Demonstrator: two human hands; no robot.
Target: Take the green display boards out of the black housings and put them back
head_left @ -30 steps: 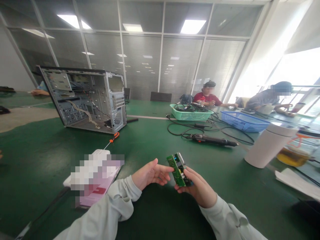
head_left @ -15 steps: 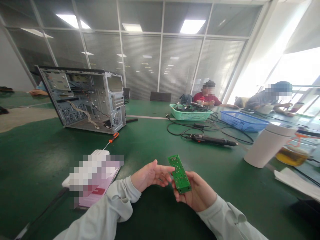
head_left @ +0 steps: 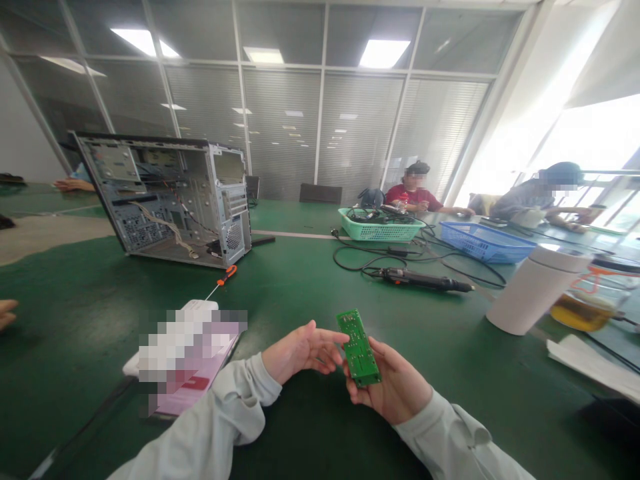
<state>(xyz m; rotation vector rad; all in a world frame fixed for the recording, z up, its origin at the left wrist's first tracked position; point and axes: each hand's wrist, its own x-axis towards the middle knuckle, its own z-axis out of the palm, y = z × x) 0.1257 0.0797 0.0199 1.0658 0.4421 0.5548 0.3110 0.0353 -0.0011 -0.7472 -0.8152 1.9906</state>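
A small green circuit board (head_left: 361, 353) is held tilted above the table, its face with solder points turned towards me. My right hand (head_left: 395, 383) grips its lower right side between thumb and fingers. My left hand (head_left: 305, 348) is open beside it, fingers stretched out, the index fingertip at the board's left edge; whether it presses on the board I cannot tell. The parts on the board's far side are hidden.
An opened computer case (head_left: 170, 200) stands at the left, with an orange-handled screwdriver (head_left: 227, 275) and a white power strip (head_left: 195, 313) before it. An electric screwdriver (head_left: 425, 280), green basket (head_left: 383, 231), blue basket (head_left: 485, 243) and white bottle (head_left: 535, 290) are rightward. Other people sit around.
Another person's fingers have come into view at the far left edge. My hands and the circuit board have stayed almost still.
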